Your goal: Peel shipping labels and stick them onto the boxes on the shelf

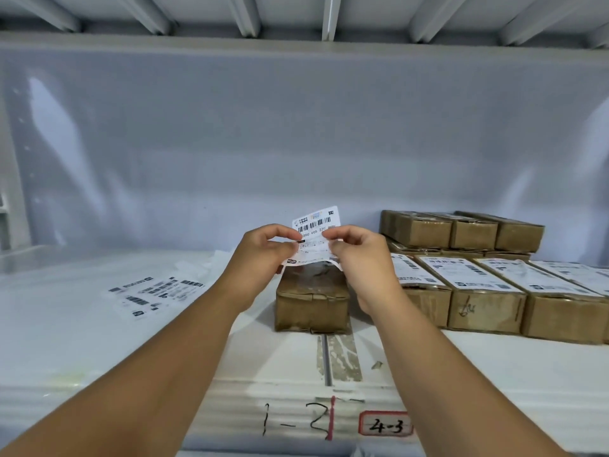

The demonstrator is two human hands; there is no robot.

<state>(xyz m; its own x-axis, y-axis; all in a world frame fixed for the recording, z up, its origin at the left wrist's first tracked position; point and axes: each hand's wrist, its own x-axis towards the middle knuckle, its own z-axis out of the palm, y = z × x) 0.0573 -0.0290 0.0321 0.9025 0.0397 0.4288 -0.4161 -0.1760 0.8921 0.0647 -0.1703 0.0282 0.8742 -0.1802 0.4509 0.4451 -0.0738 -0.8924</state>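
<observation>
A white shipping label (314, 225) with barcodes is held upright between both hands, above a brown taped box (312, 306) that stands alone at the middle of the white shelf (478, 367). My left hand (263, 255) pinches the label's left edge and my right hand (361, 255) pinches its right edge. The label's lower end curls just over the box top. To the right, a row of brown boxes (484, 301) carries labels on top, and more unlabelled boxes (461, 230) are stacked behind them.
A sheet of further labels (155, 291) lies flat on the shelf at the left. The shelf's front edge bears handwritten "1-2" and a red-framed tag "4-3" (385, 426). A white back panel and the upper shelf's underside close off the space above.
</observation>
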